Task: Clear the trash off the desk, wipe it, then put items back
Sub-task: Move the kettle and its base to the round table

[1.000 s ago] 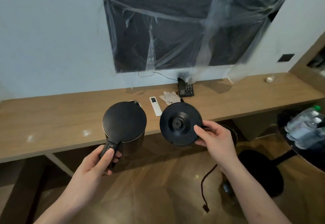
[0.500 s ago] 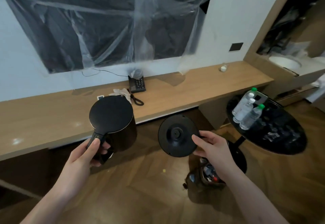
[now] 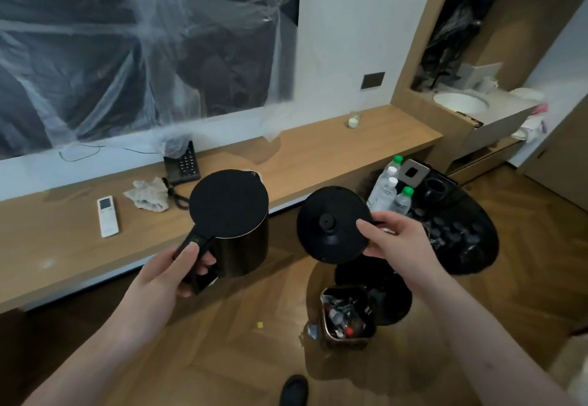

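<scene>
My left hand [image 3: 178, 275] grips the handle of a black electric kettle [image 3: 232, 221], held in the air at the front edge of the long wooden desk [image 3: 63, 246]. My right hand [image 3: 394, 240] pinches the rim of the kettle's round black base [image 3: 331, 224], held above the floor to the right of the kettle. On the desk lie a white remote [image 3: 107, 216], a crumpled white cloth [image 3: 149, 194] and a black telephone [image 3: 183, 165].
A small round black table [image 3: 477, 246] at the right carries several water bottles [image 3: 389, 190] and a dark cup. A full waste bin [image 3: 345, 318] stands on the wooden floor below my right hand. A small glass [image 3: 353, 120] sits far right on the desk.
My view has swung right, bringing the round table and the bin closer to the middle. Both hands have carried the kettle and base rightward, keeping the same grips.
</scene>
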